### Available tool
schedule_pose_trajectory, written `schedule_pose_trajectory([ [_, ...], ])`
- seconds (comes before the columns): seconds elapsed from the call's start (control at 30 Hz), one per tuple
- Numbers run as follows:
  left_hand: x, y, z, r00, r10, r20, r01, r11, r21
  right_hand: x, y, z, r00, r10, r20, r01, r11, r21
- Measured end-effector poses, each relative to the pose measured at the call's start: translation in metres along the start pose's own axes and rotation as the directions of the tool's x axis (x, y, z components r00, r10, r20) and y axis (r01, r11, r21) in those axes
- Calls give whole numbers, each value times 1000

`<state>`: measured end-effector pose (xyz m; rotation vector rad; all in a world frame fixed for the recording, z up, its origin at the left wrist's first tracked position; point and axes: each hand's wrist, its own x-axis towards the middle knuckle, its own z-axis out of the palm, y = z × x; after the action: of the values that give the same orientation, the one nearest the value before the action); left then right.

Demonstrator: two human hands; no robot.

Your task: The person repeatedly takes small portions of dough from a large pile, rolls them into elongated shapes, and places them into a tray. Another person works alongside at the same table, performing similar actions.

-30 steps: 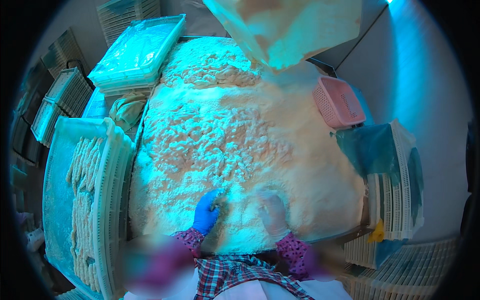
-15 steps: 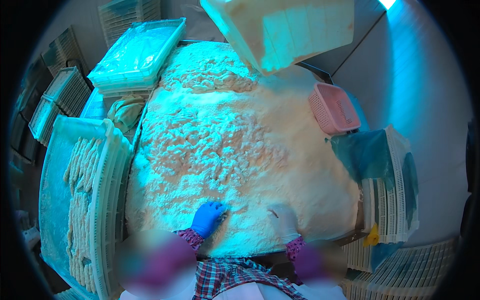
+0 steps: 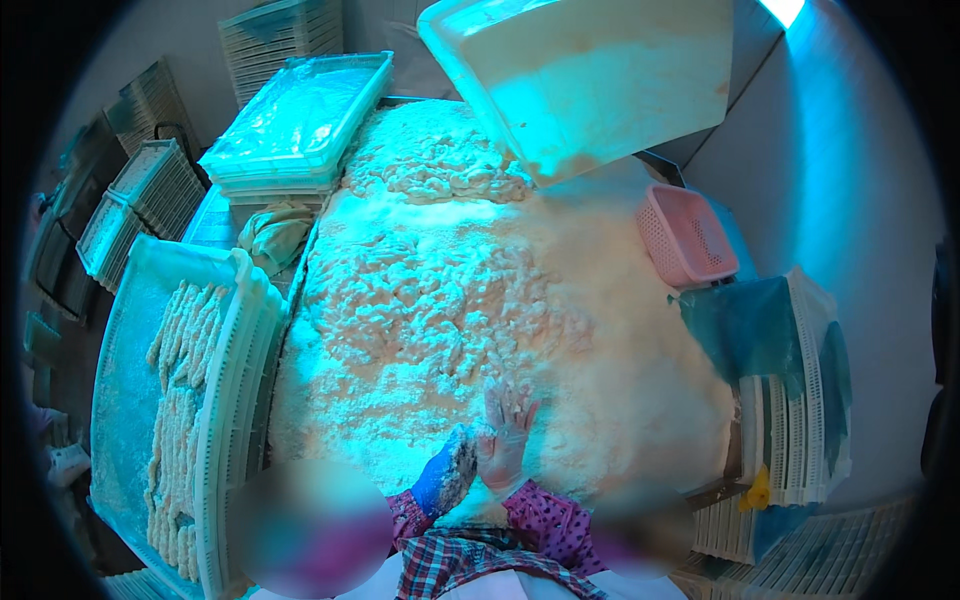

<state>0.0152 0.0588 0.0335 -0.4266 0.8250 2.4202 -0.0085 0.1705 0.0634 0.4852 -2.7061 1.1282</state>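
Observation:
My left hand, in a blue glove coated with white powder, is low over the powder bed, beside my right palm. Its fingers are edge-on and obscured by powder, so their curl is unclear. My right hand, in a pale glove, is open with its palm up or inward, fingers apart and pointing away from me, white bits on them. The bed is a broad, framed mass of white powder with lumpy doughy areas. At left a blue-lined tray holds rows of coated pale strips.
A large translucent bin overhangs the far right of the bed. Stacked lidded trays and a crumpled cloth sit at upper left, a pink basket at right. Slatted trays with teal sheeting and a yellow object stand at lower right.
My hands have come together from apart in the powder; the right has moved leftward and opened out. The far bin has changed its tilt, and the whole view has shifted slightly.

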Motion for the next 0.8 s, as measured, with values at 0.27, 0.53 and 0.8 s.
schedule_pose_trajectory([
  [0.27, -2, 51, -64, 927, 273, 258, -122, 869, -479, 65, -3, 8, 990, 18, -141, -26, 998, -58],
  [0.53, -85, 340, -72, 550, 788, -276, -768, 607, 203, 84, 83, -8, 999, 33, -19, -37, 930, -366],
  [0.8, -139, 465, -262, 290, 914, -283, -49, 310, 949, 94, 72, -43, 941, 292, -173, -259, 947, 189],
])
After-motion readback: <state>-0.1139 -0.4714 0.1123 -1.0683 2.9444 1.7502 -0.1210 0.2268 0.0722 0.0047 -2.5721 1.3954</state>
